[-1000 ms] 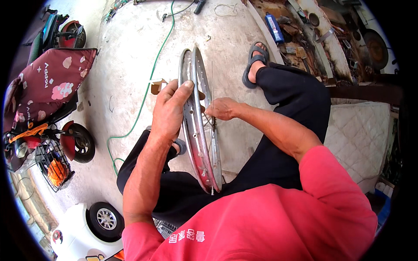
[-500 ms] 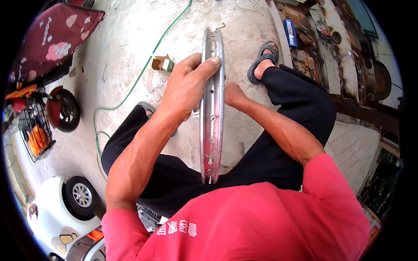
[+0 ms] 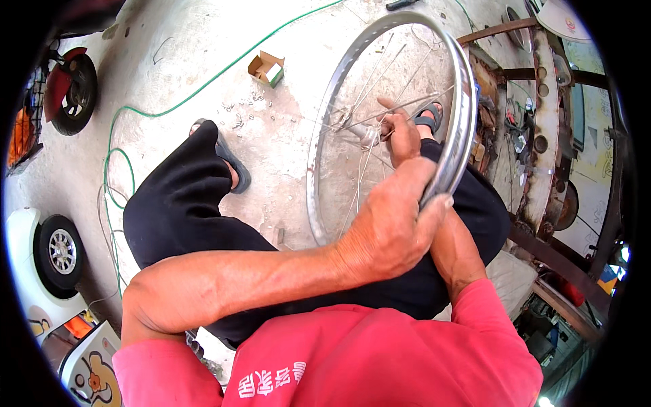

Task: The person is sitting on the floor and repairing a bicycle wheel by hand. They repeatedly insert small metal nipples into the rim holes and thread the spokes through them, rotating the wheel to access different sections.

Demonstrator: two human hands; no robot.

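Observation:
A silvery wheel rim [image 3: 465, 115] is held up over my right leg, tilted so that its round opening faces me. Thin spokes [image 3: 369, 87] run loosely inside it around a metal hub [image 3: 368, 134]. With fingers wrapped over the rim's near right side, my left hand [image 3: 397, 224] grips it, the thumb on the outside. Behind it, my right hand [image 3: 401, 136] reaches in beside the hub, its fingers curled among the spokes and one finger stretched out. What exactly those fingers pinch is too small to make out.
An open small carton [image 3: 266, 69] lies on the concrete floor, with small metal bits [image 3: 247, 110] scattered near it. A green hose [image 3: 196, 93] winds across the floor at left. Wheeled vehicles stand at the left edge; a rusty metal frame [image 3: 539, 136] with clutter is at right.
The rim has turned from edge-on to showing its opening and spokes, and shifted right. My left hand has moved from its upper part to the near right side. My right hand now shows beside the hub.

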